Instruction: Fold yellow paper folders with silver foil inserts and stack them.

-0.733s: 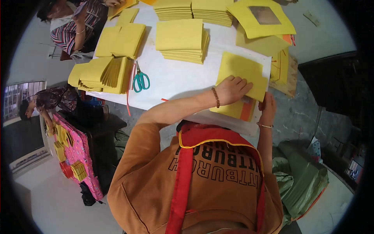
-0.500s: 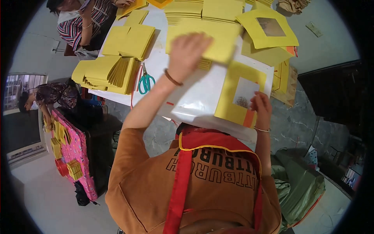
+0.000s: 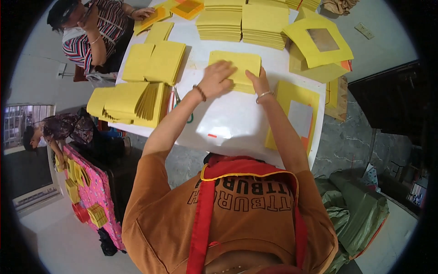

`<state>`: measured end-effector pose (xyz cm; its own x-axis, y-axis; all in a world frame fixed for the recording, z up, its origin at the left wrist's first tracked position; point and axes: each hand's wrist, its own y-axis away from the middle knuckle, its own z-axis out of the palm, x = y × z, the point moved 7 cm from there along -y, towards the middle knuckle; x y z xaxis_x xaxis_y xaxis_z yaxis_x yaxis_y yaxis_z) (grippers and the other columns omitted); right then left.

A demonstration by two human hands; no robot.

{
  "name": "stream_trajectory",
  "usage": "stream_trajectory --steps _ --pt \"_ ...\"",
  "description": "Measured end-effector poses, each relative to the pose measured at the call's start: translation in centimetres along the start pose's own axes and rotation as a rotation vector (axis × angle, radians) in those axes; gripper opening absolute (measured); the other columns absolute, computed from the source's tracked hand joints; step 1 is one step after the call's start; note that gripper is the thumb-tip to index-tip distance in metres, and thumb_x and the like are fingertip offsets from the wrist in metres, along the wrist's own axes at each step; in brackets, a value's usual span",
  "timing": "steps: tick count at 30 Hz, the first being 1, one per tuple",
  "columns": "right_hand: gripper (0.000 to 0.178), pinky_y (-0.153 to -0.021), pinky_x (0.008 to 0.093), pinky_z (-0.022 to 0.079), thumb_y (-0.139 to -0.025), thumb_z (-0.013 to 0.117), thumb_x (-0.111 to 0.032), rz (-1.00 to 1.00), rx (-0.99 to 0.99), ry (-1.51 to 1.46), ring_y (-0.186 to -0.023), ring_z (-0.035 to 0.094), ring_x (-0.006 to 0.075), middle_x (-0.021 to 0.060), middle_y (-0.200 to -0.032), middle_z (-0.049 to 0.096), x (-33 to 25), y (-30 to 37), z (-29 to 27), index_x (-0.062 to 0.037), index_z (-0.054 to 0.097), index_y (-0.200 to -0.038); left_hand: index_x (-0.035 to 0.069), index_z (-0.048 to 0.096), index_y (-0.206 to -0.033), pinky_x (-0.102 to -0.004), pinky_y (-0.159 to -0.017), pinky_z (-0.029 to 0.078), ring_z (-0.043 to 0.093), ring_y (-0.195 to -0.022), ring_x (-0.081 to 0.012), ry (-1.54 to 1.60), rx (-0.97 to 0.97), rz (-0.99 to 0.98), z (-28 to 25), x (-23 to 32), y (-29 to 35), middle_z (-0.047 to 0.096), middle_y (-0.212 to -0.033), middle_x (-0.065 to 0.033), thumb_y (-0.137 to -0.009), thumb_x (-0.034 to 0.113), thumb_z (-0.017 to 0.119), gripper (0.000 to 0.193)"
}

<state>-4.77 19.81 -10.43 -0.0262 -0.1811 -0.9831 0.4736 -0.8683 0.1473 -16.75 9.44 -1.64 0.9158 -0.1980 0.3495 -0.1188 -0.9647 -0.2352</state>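
Observation:
A stack of yellow paper sheets (image 3: 244, 60) lies on the white table in front of me. My left hand (image 3: 220, 77) rests on its top near the left front corner, fingers stretched out and slightly blurred. My right hand (image 3: 259, 82) grips the stack's right front corner, thumb on top and fingers along the side. To the right lies a flat yellow paper piece (image 3: 283, 98) with a white panel and an orange strip. My left forearm partly covers a pair of green-handled scissors (image 3: 190, 118).
More yellow stacks (image 3: 264, 23) stand behind, and others (image 3: 157, 61) to the left. A yellow piece with a window (image 3: 296, 29) lies at the far right. One person (image 3: 89, 34) sits at the far left; another (image 3: 68, 112) bends over a pink-covered table (image 3: 98, 187).
My left hand was pressing or moving a yellow stack, blurred; that stack now lies squarer and lower. My right hand has left the flat piece with the white panel and come left to the stack.

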Motion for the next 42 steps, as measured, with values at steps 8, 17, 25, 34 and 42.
stream_trajectory --steps 8,17,25,34,42 --pt "0.067 -0.093 0.0311 0.038 -0.076 0.068 -0.021 -0.005 0.105 -0.120 -0.111 0.048 0.0218 0.0141 -0.121 0.049 1.1 2.6 0.2 0.0030 0.034 -0.128 0.000 0.033 -0.132 -0.0328 -0.091 0.040 0.048 -0.113 -0.0292 0.812 0.046 -0.793 6.8 -9.0 5.1 0.050 -0.122 -0.0215 -0.086 0.048 0.048 0.068" --pt "0.076 -0.094 0.0311 0.037 -0.076 0.069 -0.022 0.100 0.019 -0.144 -0.112 0.046 0.0212 0.0145 -0.123 0.047 0.9 2.9 -1.4 0.0026 0.026 -0.133 -0.011 0.029 -0.127 -0.0278 -0.081 0.047 0.057 -0.098 -0.0188 1.403 -0.191 -0.871 3.7 -5.4 2.4 0.052 -0.116 -0.0165 -0.074 0.035 0.072 0.082" --pt "0.112 -0.097 0.0361 0.037 -0.065 0.077 -0.011 0.144 -0.242 -0.087 -0.117 0.042 0.0270 0.0180 -0.135 0.031 1.4 2.2 -1.0 -0.0021 -0.006 -0.139 -0.004 0.029 -0.124 -0.0305 -0.091 0.041 0.049 -0.107 -0.0198 1.466 0.108 -0.681 5.1 -5.6 4.6 0.047 -0.119 -0.0127 -0.069 0.012 0.073 0.073" --pt "0.122 -0.101 0.0364 0.031 -0.054 0.083 -0.013 -0.168 -0.337 0.041 -0.120 0.034 0.0250 0.0135 -0.129 0.034 -4.2 1.2 -0.9 -0.0073 -0.003 -0.141 0.003 0.015 -0.133 -0.0382 -0.100 0.029 0.039 -0.116 -0.0225 0.944 0.176 -0.412 3.2 -6.1 4.9 0.041 -0.124 -0.0131 -0.057 0.023 0.084 0.105" --pt "0.113 -0.102 0.0364 0.030 -0.047 0.086 -0.015 -0.083 -0.379 0.262 -0.119 0.034 0.0246 0.0114 -0.127 0.033 0.2 2.5 -1.5 -0.0036 0.017 -0.136 0.006 0.013 -0.138 -0.0391 -0.102 0.018 0.036 -0.120 -0.0282 0.439 -0.018 -0.355 5.5 -6.1 5.8 0.044 -0.124 -0.0127 -0.047 0.031 0.086 0.119"
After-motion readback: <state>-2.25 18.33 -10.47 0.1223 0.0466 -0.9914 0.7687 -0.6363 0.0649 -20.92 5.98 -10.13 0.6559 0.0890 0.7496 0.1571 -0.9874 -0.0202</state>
